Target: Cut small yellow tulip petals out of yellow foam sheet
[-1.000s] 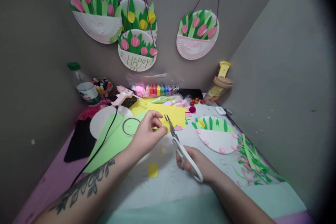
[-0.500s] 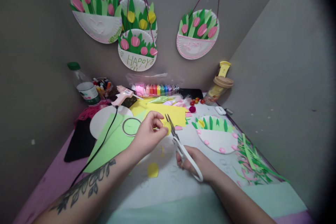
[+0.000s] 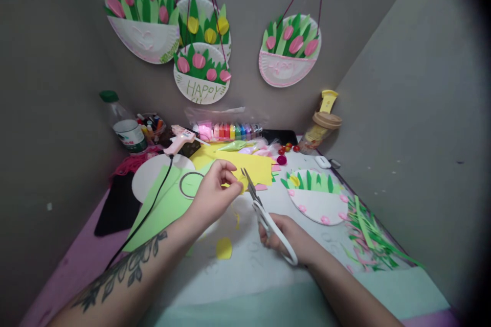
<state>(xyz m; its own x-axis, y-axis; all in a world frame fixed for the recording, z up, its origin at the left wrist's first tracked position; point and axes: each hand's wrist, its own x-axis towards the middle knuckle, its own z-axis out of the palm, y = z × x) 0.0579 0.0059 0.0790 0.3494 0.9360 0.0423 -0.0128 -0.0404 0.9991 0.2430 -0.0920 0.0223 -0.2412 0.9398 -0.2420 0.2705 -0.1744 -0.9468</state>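
My left hand pinches a small yellow paper piece above the table, fingers closed on it. White-handled scissors are gripped in my right hand, and their blades point up into the yellow piece. A cut yellow oval lies on the table just below my hands. A larger yellow sheet lies behind the blades.
A paper-plate flower basket lies at right beside green and pink scraps. Light green sheets, a white disc, a pink glue gun with black cord, a bottle and paint pots stand behind. Finished baskets hang on the wall.
The scissor blades have closed slightly into the yellow piece, and my left hand has turned the piece a little. Nothing else has moved.
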